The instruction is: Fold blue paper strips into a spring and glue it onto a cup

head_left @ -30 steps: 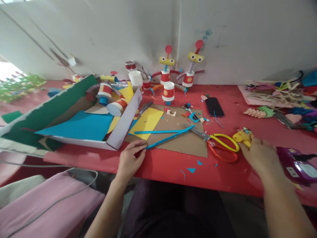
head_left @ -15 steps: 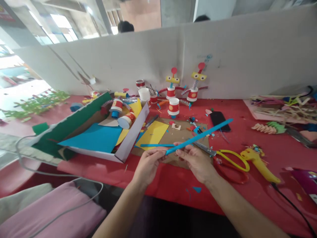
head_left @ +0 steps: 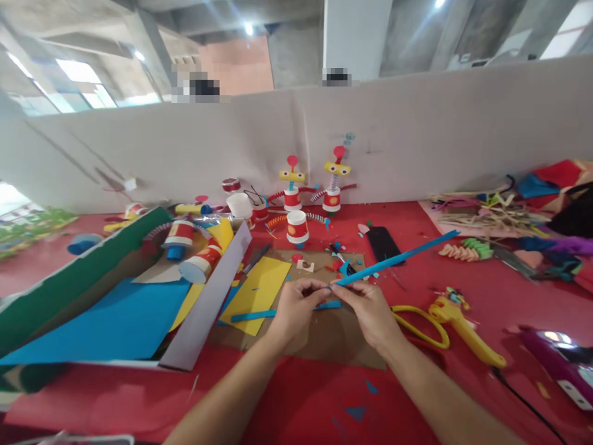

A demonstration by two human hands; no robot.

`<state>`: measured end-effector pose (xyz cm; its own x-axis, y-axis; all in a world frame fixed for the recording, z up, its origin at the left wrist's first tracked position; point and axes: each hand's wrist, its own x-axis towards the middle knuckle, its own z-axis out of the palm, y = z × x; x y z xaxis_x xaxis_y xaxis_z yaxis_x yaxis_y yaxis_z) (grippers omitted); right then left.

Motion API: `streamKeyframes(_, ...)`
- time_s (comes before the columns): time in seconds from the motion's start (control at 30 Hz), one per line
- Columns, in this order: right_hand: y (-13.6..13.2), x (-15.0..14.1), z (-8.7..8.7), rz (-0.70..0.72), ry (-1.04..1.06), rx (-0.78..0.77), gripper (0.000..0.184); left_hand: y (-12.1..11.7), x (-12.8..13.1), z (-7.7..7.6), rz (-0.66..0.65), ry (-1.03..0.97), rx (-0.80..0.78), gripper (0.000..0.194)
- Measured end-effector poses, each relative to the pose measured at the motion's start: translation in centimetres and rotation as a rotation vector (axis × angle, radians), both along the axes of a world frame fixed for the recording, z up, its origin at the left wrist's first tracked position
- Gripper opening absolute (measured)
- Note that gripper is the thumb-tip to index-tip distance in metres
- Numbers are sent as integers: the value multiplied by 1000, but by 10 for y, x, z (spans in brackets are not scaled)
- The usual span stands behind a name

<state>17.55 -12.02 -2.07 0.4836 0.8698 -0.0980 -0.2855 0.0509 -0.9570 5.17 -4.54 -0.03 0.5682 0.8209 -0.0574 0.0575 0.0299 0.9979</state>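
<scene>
A long blue paper strip [head_left: 402, 258] slants up to the right from between my fingertips. My right hand [head_left: 372, 313] pinches it near its lower end. Right beside that, my left hand [head_left: 298, 311] is closed with thumb and finger at the strip's very tip. Below my hands, a second blue strip [head_left: 254, 316] lies across a yellow paper sheet [head_left: 259, 290] and a brown cardboard mat [head_left: 354, 340]. Scissors with a yellow handle [head_left: 428, 320] rest by my right wrist, their blades hidden by my hand.
On the left stands an open box [head_left: 204, 309] with blue paper and cup figures. Paper-cup robots [head_left: 332, 199] stand along the white partition [head_left: 208, 148]. To the right are a phone [head_left: 383, 244], a yellow glue gun [head_left: 467, 327] with its cord, and craft scraps [head_left: 486, 213].
The view has shifted, so the table things sit lower and more to the left. My left fingers have moved in to meet the right ones at the strip's end.
</scene>
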Motion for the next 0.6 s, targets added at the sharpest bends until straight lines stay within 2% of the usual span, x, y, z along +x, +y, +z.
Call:
streamKeyframes(0.3, -1, 21, 6, -94, 125, -1, 11, 12, -13, 3, -39, 116, 29, 12)
streamKeyframes(0.6, -3, 42, 23, -247, 172, 102, 16, 18, -20, 14, -12, 104, 11, 13)
